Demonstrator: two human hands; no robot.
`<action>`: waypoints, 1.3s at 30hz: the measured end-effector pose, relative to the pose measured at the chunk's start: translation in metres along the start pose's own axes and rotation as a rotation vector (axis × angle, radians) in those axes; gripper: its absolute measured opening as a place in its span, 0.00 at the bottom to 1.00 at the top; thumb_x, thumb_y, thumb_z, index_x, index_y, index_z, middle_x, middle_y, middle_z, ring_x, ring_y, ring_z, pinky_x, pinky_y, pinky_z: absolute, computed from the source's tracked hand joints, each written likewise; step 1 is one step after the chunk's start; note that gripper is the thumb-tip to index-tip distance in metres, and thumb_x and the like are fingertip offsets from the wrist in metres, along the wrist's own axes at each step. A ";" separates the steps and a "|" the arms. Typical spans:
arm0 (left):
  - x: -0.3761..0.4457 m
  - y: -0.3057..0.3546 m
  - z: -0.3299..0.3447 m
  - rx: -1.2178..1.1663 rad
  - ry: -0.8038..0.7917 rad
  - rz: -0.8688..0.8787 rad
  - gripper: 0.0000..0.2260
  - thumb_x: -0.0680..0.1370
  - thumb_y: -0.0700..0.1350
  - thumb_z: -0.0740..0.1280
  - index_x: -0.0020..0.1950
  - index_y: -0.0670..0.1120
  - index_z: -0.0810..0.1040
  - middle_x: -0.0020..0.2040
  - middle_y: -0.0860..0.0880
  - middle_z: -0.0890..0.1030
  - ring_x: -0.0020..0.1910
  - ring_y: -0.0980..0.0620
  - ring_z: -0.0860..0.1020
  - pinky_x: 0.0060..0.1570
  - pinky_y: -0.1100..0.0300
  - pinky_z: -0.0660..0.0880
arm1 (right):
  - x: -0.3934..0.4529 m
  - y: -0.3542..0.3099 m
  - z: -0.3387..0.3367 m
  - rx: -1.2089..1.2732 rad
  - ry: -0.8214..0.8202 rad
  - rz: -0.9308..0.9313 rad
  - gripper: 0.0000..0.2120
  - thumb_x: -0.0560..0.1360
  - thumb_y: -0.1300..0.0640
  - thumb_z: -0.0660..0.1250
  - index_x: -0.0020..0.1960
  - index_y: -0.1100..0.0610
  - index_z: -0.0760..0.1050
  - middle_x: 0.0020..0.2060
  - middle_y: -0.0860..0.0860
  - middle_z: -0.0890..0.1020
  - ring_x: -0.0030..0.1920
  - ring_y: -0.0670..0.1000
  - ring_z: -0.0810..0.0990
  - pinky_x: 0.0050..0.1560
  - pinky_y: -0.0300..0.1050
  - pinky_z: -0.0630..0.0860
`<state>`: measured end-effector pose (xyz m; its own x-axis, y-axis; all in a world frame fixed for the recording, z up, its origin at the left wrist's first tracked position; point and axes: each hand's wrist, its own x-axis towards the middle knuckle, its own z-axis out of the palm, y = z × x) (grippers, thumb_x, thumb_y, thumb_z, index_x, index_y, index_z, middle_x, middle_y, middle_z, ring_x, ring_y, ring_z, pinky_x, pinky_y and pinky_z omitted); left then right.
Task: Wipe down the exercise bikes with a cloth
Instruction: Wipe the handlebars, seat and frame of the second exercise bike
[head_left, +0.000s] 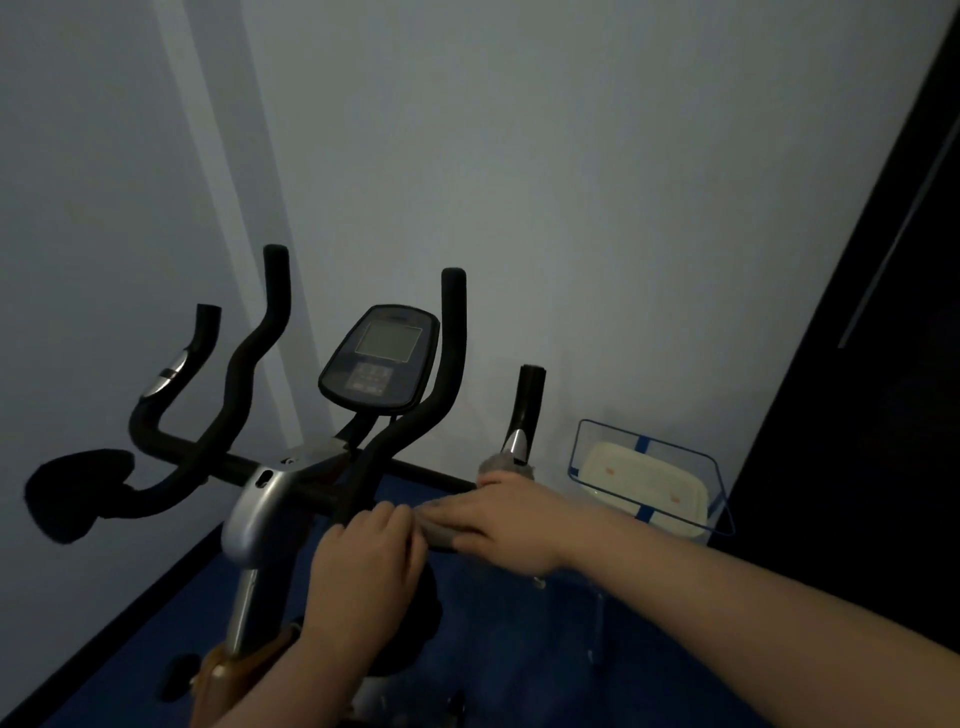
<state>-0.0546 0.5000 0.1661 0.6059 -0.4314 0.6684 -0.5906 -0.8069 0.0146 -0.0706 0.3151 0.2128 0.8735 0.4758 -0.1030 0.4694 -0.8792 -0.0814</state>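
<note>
The person stands at an exercise bike (270, 499) set on a blue floor (493, 649) close to the wall, and both hands meet at the right-hand side of its black handlebar (415, 470). The right hand (506, 512) lies over a grey cloth (441, 535), its fingers (457, 506) fairly straight and pressing the cloth onto the bar; a grey bunch of it also shows just past the knuckles, at the foot of the right end grip (530, 400). The left hand (371, 558) sits just beside it, fingers curled at the base of the inner upright grip, though whether they clasp the bar or the cloth's edge cannot be told in this dim light. The step in hand looks like wiping the right section of the handlebar. To do it well, I would wrap the cloth round the tube rather than only pressing from above, so the underside is cleaned too, then draw it outward and up the end grip in one long stroke while the left hand steadies the bar. The silver sensor plate on that grip and the console (382, 358) probably want a lighter touch. A clear bin (649, 467) holding a pale container stands near the bike's right end, against the wall.
</note>
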 end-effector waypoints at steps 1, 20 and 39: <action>-0.002 -0.002 -0.002 0.047 -0.003 0.009 0.11 0.74 0.47 0.56 0.33 0.48 0.72 0.30 0.50 0.73 0.27 0.47 0.73 0.28 0.55 0.66 | 0.001 -0.001 0.000 -0.002 0.000 0.011 0.23 0.84 0.48 0.49 0.78 0.45 0.54 0.74 0.46 0.66 0.67 0.50 0.69 0.69 0.44 0.56; -0.013 -0.002 -0.001 -0.023 0.124 0.003 0.09 0.73 0.48 0.59 0.40 0.47 0.76 0.38 0.49 0.75 0.37 0.49 0.72 0.39 0.56 0.62 | 0.050 -0.019 0.006 0.142 -0.047 0.180 0.22 0.83 0.42 0.47 0.76 0.37 0.54 0.71 0.52 0.71 0.66 0.56 0.72 0.63 0.50 0.69; -0.012 -0.001 -0.005 -0.049 0.095 -0.008 0.08 0.73 0.48 0.59 0.41 0.47 0.76 0.37 0.49 0.74 0.37 0.49 0.72 0.38 0.55 0.64 | 0.007 0.001 0.011 -0.082 0.102 -0.102 0.24 0.82 0.51 0.57 0.76 0.45 0.57 0.75 0.47 0.63 0.68 0.51 0.70 0.68 0.50 0.64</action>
<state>-0.0641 0.5079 0.1613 0.5589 -0.3824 0.7358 -0.6125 -0.7885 0.0555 -0.0654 0.3176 0.2010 0.8276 0.5613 0.0031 0.5613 -0.8276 -0.0044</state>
